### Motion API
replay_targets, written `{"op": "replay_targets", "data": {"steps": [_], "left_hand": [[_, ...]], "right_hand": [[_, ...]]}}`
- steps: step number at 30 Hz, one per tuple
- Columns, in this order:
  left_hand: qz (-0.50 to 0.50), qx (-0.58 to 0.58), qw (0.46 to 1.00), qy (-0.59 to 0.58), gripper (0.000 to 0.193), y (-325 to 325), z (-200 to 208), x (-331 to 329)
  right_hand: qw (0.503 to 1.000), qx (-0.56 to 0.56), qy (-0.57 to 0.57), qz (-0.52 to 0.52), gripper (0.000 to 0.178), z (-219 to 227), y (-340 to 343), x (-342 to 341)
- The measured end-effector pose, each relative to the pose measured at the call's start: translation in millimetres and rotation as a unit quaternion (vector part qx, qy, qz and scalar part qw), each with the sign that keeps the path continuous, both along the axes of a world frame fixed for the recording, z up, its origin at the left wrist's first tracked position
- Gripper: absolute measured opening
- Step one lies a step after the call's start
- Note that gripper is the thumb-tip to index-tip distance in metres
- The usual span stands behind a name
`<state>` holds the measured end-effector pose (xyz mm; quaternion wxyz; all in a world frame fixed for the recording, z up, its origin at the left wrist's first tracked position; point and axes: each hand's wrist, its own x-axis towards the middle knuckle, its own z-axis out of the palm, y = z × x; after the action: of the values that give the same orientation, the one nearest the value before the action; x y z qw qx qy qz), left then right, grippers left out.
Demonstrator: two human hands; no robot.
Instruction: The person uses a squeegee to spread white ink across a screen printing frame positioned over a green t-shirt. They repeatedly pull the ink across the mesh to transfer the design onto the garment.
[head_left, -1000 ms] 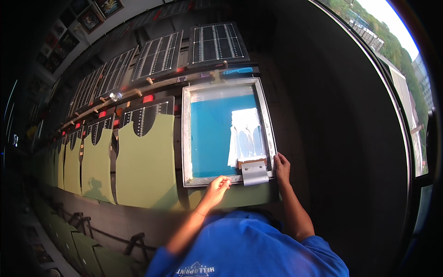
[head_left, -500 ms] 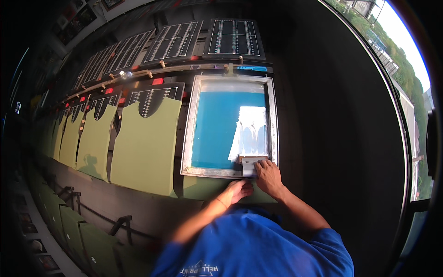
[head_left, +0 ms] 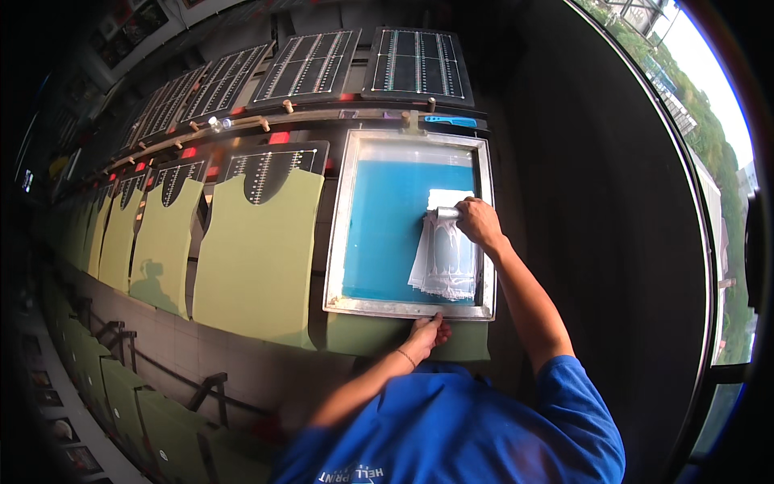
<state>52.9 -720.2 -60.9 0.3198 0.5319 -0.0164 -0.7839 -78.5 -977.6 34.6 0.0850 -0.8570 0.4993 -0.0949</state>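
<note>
Blue cloth covers the shoulders of the person at the lower edge, a short-sleeved shirt (head_left: pixel 484 419) with pale print on it. Just beyond it, the left hand (head_left: pixel 429 335), a thin band around its wrist, is at the near bar of a metal-edged screen frame (head_left: pixel 395 308), fingers curled; whether they grip the bar or only rest against it, I cannot tell. Green fabric (head_left: pixel 379 332) shows below that bar. Inside the frame lies blue mesh (head_left: pixel 379 234), with white ink (head_left: pixel 450 254) spread in streaks over its right part. The right hand (head_left: pixel 479 220) is closed around the right end of a silver-grey squeegee (head_left: pixel 447 214), which lies across the upper part of the ink; the hand hides the rest of the tool. To the left of the frame, a green garment (head_left: pixel 258 258) is laid over a black board (head_left: pixel 266 173) with white ruled marks, and more such garments run off in a row. Past the frame's far bar, a bright blue tool (head_left: pixel 450 122) rests on a ledge, and farther back stand more marked boards (head_left: pixel 419 64).
</note>
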Motion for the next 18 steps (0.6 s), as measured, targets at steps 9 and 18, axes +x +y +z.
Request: {"op": "replay_targets", "data": {"steps": [9, 18], "left_hand": [[-0.1, -0.001, 0.994, 0.042, 0.039, -7.7, 11.5, 24.3], [-0.29, -0.585, 0.551, -0.519, 0.041, -35.3, 87.3, 48.2]], "right_hand": [[0.997, 0.037, -0.053, -0.035, 0.022, 5.7, 160.9, -6.1], [0.994, -0.018, -0.08, -0.073, 0.029, -14.8, 207.8, 1.4]]}}
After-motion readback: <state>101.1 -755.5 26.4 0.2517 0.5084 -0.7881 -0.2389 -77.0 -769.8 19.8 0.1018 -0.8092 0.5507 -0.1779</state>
